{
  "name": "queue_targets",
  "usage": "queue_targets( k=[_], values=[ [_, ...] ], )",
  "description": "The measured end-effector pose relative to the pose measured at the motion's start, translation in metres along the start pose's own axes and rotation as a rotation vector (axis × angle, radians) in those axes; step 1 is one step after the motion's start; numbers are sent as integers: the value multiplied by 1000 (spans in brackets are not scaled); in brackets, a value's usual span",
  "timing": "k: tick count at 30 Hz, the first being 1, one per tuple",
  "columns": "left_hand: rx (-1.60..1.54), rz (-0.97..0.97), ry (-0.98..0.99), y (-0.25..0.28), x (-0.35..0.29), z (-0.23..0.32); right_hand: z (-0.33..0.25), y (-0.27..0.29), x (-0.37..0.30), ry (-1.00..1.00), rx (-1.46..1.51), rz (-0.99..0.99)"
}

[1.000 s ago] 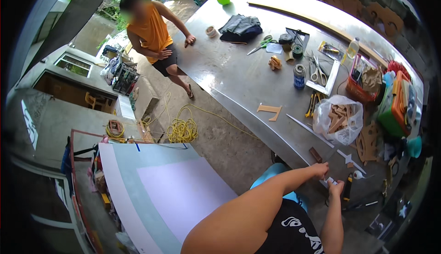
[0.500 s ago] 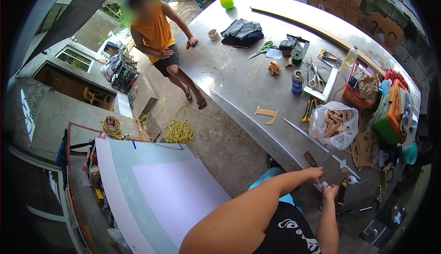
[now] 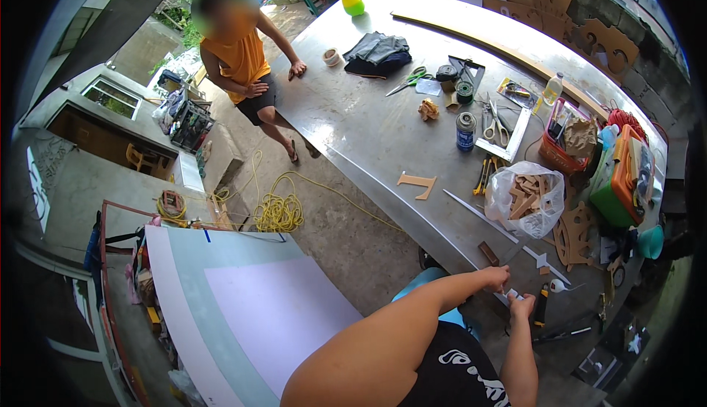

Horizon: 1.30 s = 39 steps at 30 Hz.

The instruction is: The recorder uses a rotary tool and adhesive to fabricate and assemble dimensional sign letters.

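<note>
Fingers bent, the right hand [image 3: 522, 305] pinches a small white piece [image 3: 512, 294], likely light, stiff, best held by its edges; the left hand [image 3: 498, 279] curls beside it, grip unclear.

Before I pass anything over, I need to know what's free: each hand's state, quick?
Left hand: curled, close to the white piece; whether it grips anything can't be told.
Right hand: closed, holding the white piece.

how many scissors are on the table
2: a green-handled pair near the folded cloth, and a pale-handled pair beside the L-shaped square. Others may be hidden.
</note>
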<state>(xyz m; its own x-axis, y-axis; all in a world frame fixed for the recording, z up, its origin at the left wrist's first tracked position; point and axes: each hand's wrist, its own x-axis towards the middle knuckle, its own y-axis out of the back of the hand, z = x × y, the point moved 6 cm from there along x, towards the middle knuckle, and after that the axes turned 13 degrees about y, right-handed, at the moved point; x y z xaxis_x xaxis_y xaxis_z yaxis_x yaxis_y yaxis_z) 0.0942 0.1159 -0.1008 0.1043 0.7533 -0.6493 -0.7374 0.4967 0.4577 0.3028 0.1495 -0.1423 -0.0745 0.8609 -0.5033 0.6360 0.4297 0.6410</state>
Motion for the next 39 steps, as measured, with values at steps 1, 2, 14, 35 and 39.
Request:
queue_targets(
  k=[1, 2, 14, 35, 39],
  values=[
    [12, -16, -11, 0, -1, 2, -7, 3, -8, -51, 24, -31],
    [16, -21, -19, 1, -2, 6, -17, 10, -14, -56, 26, -23],
    [22, -8, -8, 4, -5, 8, -31, 17, -22, -52, -20, -15],
    [5, -7, 16, 4, -2, 8, -28, 14, -16, -67, 12, -12],
    [10, -8, 10, 5, -5, 9, -28, 15, -16, -63, 17, -18]
  ],
)
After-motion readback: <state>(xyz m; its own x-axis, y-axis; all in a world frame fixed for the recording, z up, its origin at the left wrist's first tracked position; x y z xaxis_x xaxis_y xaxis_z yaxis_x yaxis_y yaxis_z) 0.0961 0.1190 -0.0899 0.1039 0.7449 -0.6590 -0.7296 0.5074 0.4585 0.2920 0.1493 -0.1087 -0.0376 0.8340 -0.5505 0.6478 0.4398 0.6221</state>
